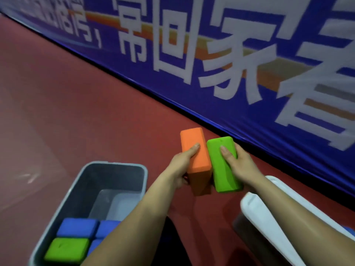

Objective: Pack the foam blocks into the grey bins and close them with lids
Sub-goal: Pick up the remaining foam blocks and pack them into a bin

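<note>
**Floor** (76, 112): dull red, smooth, with a faint sheen at the left edge. It fills the left and middle of the view and carries everything listed below.

**Banner** (249, 54): deep blue cloth with large white characters and an orange band. It stands upright along the far edge of the floor and runs diagonally from upper left to lower right. The print is blurred.

**Grey bin** (123, 165): rectangular with rounded corners, open at the top, standing on the floor at lower left. Its far half shows bare grey bottom.

**Blue blocks** (76, 227): three lie flat in the near half of the bin, packed edge to edge. Two of them are partly hidden by the left forearm.

**Second green block** (67, 249): lies flat in the near left corner of the bin, touching the blue ones.

**Orange block** (200, 164): held in the air right of the bin, long side pointing away from the person.

**Left hand** (182, 166): grips the orange block from its left side, thumb laid on the top face and fingers curled beneath.

**Green block** (224, 175): held in the air just beside the orange one, their long sides touching.

**Right hand** (242, 164): grips the green block from its right side, thumb on top and fingers wrapped under.

**White lid** (269, 223): long and rounded, tilted at lower right, partly beneath the right forearm. I cannot tell what it rests on.
</note>
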Tool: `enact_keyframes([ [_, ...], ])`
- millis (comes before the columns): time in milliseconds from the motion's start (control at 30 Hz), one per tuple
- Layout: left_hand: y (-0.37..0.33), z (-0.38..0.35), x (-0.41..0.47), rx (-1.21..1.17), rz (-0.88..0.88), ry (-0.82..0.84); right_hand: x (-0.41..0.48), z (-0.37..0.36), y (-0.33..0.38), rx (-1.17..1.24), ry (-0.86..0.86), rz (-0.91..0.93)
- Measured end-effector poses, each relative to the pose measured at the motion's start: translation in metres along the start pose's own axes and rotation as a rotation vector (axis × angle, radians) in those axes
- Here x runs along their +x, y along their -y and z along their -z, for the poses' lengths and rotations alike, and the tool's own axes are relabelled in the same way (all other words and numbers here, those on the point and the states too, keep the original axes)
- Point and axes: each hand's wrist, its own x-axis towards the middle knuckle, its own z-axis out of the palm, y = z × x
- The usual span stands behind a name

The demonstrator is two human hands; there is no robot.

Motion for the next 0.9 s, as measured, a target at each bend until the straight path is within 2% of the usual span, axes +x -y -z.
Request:
enact_keyframes([
  [300,0.017,0.155,-0.002,-0.326,-0.176,-0.316,0.054,-0.168,0.034,-0.187,0.385,0.149],
  [567,0.068,0.226,0.016,-0.357,-0.252,-0.597,0.099,-0.285,0.001,-0.118,0.605,0.066],
  [733,0.115,0.264,0.050,-0.485,-0.246,-0.755,0.130,-0.354,-0.033,-0.081,0.714,0.046],
  [900,0.151,0.289,0.065,-0.507,-0.209,-0.823,0.144,-0.410,-0.050,-0.033,0.778,0.039],
])
